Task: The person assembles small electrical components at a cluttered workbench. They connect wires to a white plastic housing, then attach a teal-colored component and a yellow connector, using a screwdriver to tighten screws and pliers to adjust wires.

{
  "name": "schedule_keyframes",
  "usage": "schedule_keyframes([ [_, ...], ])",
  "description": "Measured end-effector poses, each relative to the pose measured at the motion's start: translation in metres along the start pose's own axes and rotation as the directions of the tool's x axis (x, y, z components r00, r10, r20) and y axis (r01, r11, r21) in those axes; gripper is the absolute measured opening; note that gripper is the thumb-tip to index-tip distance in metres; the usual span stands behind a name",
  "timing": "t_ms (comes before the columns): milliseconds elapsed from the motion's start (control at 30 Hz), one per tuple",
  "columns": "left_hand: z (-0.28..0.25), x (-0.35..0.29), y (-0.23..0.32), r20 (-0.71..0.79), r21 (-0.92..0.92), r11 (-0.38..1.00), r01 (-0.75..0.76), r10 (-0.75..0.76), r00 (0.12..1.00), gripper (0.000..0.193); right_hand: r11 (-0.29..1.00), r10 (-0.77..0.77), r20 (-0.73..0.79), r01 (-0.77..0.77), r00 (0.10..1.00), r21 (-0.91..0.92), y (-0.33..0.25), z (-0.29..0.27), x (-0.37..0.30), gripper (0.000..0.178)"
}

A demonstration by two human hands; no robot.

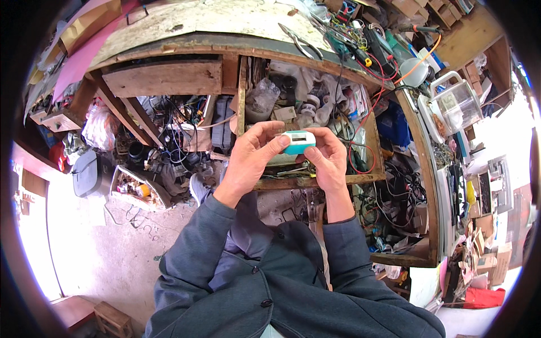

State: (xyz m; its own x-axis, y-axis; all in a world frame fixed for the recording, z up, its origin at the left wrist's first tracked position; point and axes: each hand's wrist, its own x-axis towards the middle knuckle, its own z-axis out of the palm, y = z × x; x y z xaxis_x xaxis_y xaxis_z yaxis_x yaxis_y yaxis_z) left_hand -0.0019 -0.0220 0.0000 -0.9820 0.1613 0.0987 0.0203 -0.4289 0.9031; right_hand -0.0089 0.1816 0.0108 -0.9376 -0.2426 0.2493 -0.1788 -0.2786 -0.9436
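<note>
Between my two hands is a small white-and-teal plastic device (298,145) with rounded corners and a dark rectangular opening or window in its white face. I cannot tell its exact kind. My left hand (252,160) grips its left end, the thumb pressed on the white face. On the right end, my right hand (328,160) has its thumb at the lower edge and its index finger along the top. Both are held over an open wooden drawer (315,181) filled with plastic bags, cables and small parts.
Pliers (301,42) lie on the workbench (225,19) beyond the drawer. A red cable (369,115) loops down over the drawer's right side. At left on the floor stand a box of odds and ends (140,188) and a dark grey bin (90,173).
</note>
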Motion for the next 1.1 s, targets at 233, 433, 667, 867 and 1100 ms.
schedule_keyframes([
  [233,0.0009,-0.0003,0.0011,0.003,-0.036,0.999,-0.004,0.004,1.0,0.042,1.0,-0.029,-0.014,0.029,0.999,0.002,-0.0007,0.0014,-0.0001,0.044],
  [433,0.0013,0.0004,0.0005,0.003,-0.025,1.0,-0.002,0.002,1.0,0.041,1.0,-0.03,-0.028,0.03,0.999,-0.006,-0.0002,0.0012,-0.0005,0.045],
  [667,0.0007,0.0008,0.0012,0.017,-0.032,0.999,-0.016,0.016,1.0,0.046,0.999,-0.041,-0.046,0.04,0.998,-0.019,-0.0013,0.0025,-0.0009,0.046],
  [867,0.0014,0.0004,0.0007,0.011,-0.034,0.999,-0.029,0.03,1.0,0.045,0.999,-0.036,-0.041,0.035,0.999,-0.014,-0.0011,0.0023,-0.0011,0.045],
  [1100,0.0014,0.0002,0.0003,-0.011,0.015,1.0,-0.014,0.014,1.0,0.043,0.999,-0.032,-0.027,0.031,0.999,-0.032,0.0002,0.0012,-0.0004,0.041],
])
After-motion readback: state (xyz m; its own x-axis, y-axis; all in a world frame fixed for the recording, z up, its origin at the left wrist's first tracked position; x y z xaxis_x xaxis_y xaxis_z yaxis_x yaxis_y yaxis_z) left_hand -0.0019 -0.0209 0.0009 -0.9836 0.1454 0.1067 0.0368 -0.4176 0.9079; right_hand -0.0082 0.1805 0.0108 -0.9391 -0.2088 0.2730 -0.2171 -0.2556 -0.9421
